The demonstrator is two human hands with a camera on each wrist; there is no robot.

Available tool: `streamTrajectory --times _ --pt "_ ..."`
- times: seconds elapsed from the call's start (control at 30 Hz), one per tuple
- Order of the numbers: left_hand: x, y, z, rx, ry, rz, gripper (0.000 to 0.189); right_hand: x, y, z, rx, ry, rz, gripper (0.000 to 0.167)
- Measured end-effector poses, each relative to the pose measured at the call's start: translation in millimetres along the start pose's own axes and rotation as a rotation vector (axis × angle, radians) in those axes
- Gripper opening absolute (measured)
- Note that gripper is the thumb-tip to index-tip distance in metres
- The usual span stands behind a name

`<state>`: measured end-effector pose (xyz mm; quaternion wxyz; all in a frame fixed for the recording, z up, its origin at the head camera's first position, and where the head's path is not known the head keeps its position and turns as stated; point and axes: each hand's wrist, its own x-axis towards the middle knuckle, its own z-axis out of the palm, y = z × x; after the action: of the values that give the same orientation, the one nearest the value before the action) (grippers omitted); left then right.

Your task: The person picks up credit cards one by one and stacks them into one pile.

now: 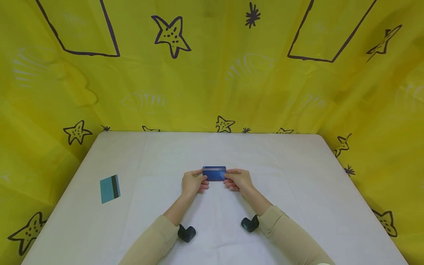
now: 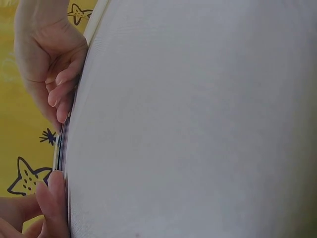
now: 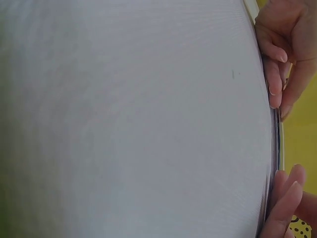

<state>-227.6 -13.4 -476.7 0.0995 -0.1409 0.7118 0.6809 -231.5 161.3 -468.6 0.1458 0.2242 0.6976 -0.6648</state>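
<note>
A blue card [image 1: 213, 173] with a pale stripe along its far edge is held between both hands at the middle of the white table. My left hand [image 1: 192, 182] pinches its left end, thumb on top and fingers beneath. At the right end, my right hand [image 1: 240, 179] grips it the same way. Both wrist views show the card [image 2: 60, 148] almost edge-on, low over the tabletop, between the fingertips of the two hands. Off to the left lies a light blue card [image 1: 107, 189] with a dark stripe, apart from both hands.
The table [image 1: 281, 165] has a white cover. Yellow curtains [image 1: 212, 81] with star drawings close it in at the back and sides. A small black device sits at the left wrist [image 1: 187, 233], and another black device [image 1: 250, 223] at the right.
</note>
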Motion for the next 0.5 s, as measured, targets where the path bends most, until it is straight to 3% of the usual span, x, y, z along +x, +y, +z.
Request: streamTrajectory --times 0.5 --pt "2.1 -6.1 2.1 0.027 0.028 0.037 0.039 -2.5 1.3 0.4 0.002 -0.012 -0.027 0.031"
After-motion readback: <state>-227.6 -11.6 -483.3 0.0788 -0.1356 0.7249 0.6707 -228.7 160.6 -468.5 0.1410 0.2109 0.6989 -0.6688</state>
